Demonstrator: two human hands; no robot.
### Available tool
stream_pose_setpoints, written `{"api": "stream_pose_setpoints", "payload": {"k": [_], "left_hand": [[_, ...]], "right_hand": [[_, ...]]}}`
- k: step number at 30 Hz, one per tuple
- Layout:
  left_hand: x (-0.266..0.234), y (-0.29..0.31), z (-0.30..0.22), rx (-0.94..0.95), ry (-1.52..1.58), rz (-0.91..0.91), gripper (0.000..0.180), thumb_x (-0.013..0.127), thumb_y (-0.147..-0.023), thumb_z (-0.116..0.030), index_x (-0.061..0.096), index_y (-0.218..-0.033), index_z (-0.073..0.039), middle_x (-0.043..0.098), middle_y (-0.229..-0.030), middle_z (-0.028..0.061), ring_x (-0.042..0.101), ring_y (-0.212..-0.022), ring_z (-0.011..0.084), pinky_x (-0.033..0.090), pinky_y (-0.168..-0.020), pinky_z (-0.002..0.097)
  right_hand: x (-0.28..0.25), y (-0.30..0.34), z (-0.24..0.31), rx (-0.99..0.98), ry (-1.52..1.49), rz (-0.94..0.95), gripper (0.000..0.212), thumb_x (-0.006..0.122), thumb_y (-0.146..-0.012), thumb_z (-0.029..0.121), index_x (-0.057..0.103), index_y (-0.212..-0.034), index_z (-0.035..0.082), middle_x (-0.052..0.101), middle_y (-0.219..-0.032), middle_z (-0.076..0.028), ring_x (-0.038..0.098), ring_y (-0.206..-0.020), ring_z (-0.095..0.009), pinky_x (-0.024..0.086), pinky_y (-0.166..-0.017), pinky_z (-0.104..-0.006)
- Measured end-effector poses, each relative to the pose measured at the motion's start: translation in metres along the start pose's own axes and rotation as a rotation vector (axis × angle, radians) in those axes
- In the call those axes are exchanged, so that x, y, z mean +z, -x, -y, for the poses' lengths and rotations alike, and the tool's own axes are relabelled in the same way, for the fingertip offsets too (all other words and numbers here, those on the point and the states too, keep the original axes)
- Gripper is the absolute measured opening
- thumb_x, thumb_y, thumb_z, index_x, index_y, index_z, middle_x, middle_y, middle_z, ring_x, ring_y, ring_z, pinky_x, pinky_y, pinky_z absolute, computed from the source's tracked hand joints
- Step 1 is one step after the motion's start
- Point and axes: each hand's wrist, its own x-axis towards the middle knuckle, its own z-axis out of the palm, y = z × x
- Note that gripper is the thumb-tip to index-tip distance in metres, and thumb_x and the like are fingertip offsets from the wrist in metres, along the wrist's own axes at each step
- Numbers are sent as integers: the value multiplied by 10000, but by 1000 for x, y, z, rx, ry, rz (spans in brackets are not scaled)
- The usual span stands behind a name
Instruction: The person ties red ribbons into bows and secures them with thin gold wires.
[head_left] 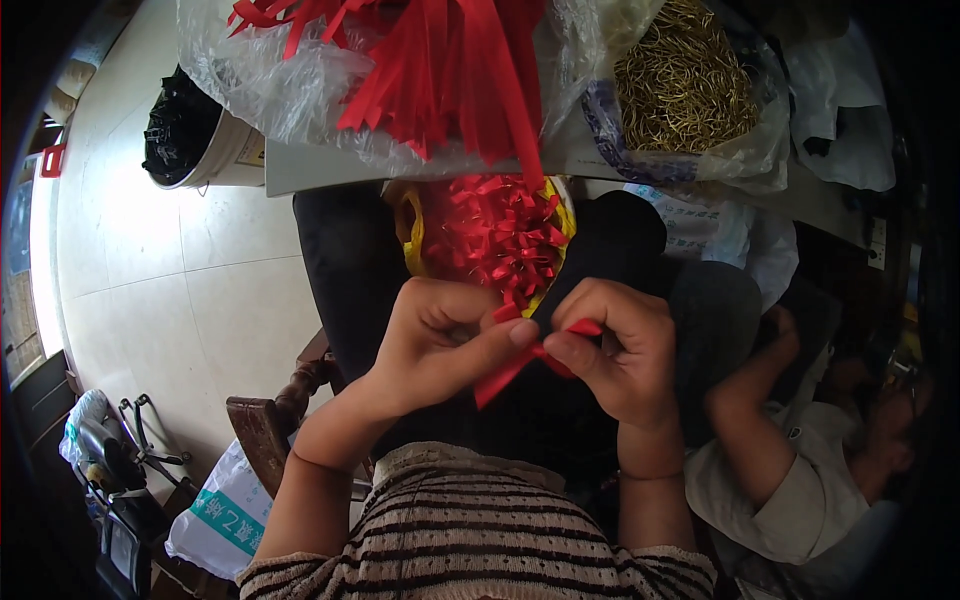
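Note:
A short red ribbon [497, 382] is pinched between both my hands, above my lap. My left hand [450, 335] grips it with thumb and forefinger, and one end hangs down below the thumb. Close beside it, my right hand [622, 345] pinches the other part, with a red tip sticking up between thumb and fingers. Whether the ribbon is looped or knotted is hidden by the fingers. Just beyond my hands, a yellow-edged bag [412, 225] between my knees holds a heap of small red ribbon bows [495, 230].
On the table [320, 172] ahead lie long red ribbons [440, 80] on clear plastic, with a bag of gold wire ties [685, 85] to their right. A bucket [215, 155] with a black liner stands left. Another person [780, 470] sits close at my right; a wooden chair [262, 435] is at my left.

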Motion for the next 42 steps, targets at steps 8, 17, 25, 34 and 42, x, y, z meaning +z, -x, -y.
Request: {"api": "stream_pose_setpoints", "payload": {"k": [8,17,25,34,42], "left_hand": [[-6,-10,2,358,-576,69,276,678,-786,-103,529,-568,-25,471,-483,58,483,-432,199,340,-428,296],[-17,-28,53,493,-1270,-121,259,695,-725,-284,651,-841,-57,564,-961,88,606,-655,231,478,-554,346],[-31,-18,46,464,-1173,-130,178,672,-736,-210,655,-840,-66,580,-884,80,596,-636,250,483,-556,353],[-37,-14,18,479,-713,-123,159,636,-807,-163,633,-736,-21,575,-652,108,573,-603,282,454,-539,341],[-44,-13,-4,251,-272,-183,429,517,-930,-210,553,-576,29,520,-474,76,478,-432,84,377,-431,281]], "right_hand": [[-1,6,-12,-12,117,-93,145,694,-765,65,571,-722,2,565,-671,-63,554,-583,-134,412,-531,-242],[33,-87,-13,-411,577,-333,120,665,-750,0,601,-850,-15,577,-828,-86,588,-677,-159,461,-577,-244],[52,-128,-19,-582,996,-383,123,707,-704,59,597,-759,57,536,-724,-57,578,-649,-238,448,-547,-347],[34,-116,-12,-596,804,-284,235,718,-690,117,489,-659,68,469,-663,-72,551,-586,-263,426,-498,-369],[25,-93,25,-643,1181,124,200,664,-717,148,493,-637,80,407,-617,-50,522,-584,-203,412,-494,-341]]}}
